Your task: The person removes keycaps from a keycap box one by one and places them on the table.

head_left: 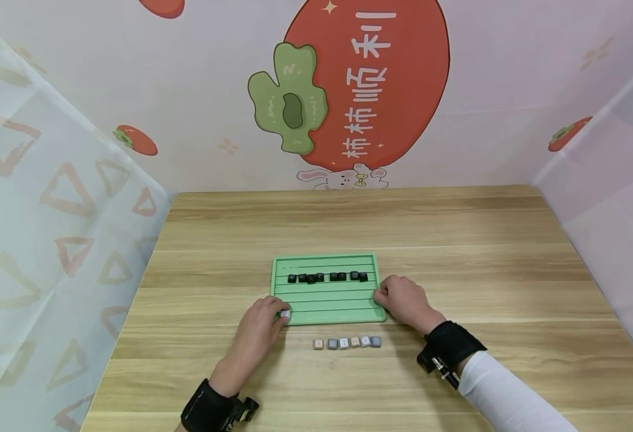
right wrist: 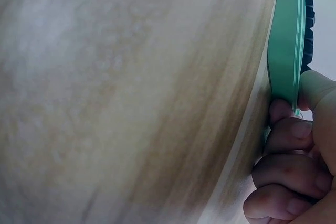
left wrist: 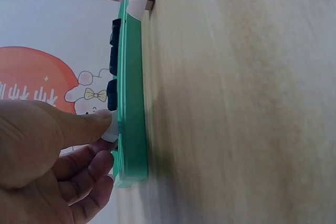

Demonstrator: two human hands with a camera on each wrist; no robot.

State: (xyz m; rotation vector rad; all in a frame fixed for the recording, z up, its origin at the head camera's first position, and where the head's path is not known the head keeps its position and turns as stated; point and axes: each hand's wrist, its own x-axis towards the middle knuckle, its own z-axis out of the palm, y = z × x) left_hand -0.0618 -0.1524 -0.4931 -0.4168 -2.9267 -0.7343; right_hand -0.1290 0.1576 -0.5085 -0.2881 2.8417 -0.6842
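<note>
A green grooved board lies on the table. My left hand is at its lower left corner and pinches a small white keycap between thumb and fingers. In the left wrist view the keycap sits right at the board's top face. On the other side, my right hand grips the board's right edge; the right wrist view shows the thumb over the rim and the other fingers curled beside and below it. Several black keycaps stand in a row along an upper groove.
Between the board and me, several light and grey keycaps lie in a loose row on the wooden table. Printed cloth walls rise behind the table and on both sides. Each wrist wears a black band with a camera.
</note>
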